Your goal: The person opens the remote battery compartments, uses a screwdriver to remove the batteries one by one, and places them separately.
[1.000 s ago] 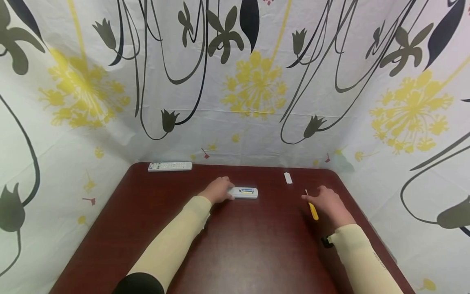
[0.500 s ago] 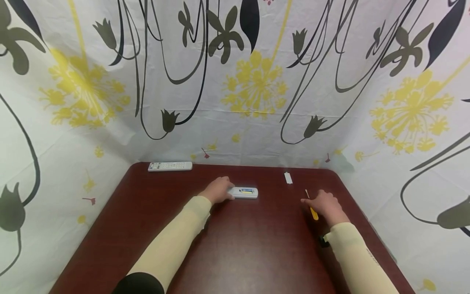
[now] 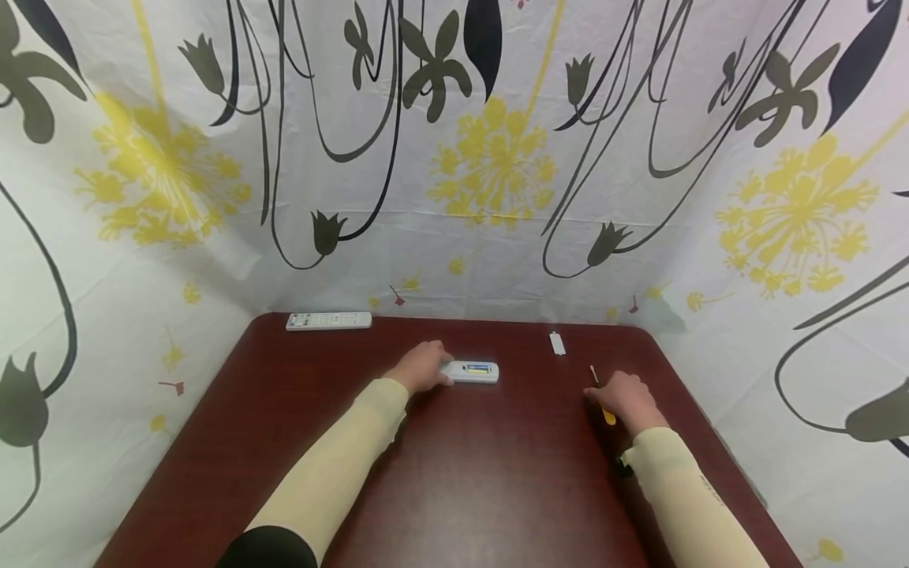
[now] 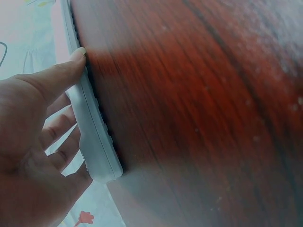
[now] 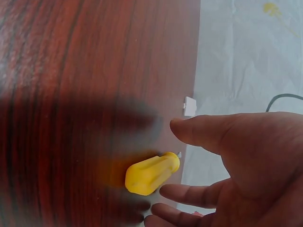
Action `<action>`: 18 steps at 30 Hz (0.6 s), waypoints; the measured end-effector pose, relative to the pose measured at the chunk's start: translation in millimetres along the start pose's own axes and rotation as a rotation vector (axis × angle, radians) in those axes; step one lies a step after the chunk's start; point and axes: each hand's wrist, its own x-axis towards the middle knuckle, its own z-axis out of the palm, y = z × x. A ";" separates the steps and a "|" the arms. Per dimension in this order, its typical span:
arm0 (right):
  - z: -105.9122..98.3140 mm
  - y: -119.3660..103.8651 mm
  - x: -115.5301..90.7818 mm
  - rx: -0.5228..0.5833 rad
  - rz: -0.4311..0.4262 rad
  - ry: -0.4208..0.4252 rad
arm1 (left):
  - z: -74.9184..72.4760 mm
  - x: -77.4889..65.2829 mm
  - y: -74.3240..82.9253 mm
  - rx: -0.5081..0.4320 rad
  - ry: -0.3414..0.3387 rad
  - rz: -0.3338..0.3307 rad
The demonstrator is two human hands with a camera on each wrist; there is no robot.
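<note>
A white remote control (image 3: 474, 378) lies back up on the table, a battery (image 3: 478, 368) showing in its uncovered compartment. My left hand (image 3: 421, 368) grips its left end; in the left wrist view the thumb is on one long edge of the remote (image 4: 97, 137) and the fingers on the other side. To the right, a screwdriver with a yellow handle (image 3: 608, 416) lies with its shaft pointing away from me. Over it is my right hand (image 3: 625, 396), thumb and fingers apart. In the right wrist view the yellow handle (image 5: 151, 175) sits beside the fingertips, ungripped.
A small white battery cover (image 3: 557, 343) lies near the back edge, beyond the screwdriver. Another white remote (image 3: 329, 321), buttons up, is at the back left. Patterned cloth (image 3: 490, 268) hangs behind and at both sides of the dark red table (image 3: 461, 481).
My right hand has come down closer over the screwdriver and slightly toward me, covering more of its handle. The left hand and its remote have stayed in place.
</note>
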 end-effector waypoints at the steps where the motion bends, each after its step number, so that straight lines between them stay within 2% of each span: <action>1: 0.4 0.4 0.6 -0.003 0.000 0.003 | -0.1 -0.1 0.1 -0.002 0.000 -0.002; 18: 5.5 -0.2 8.6 -0.075 -0.018 0.011 | -1.8 -1.9 0.8 0.004 0.000 0.010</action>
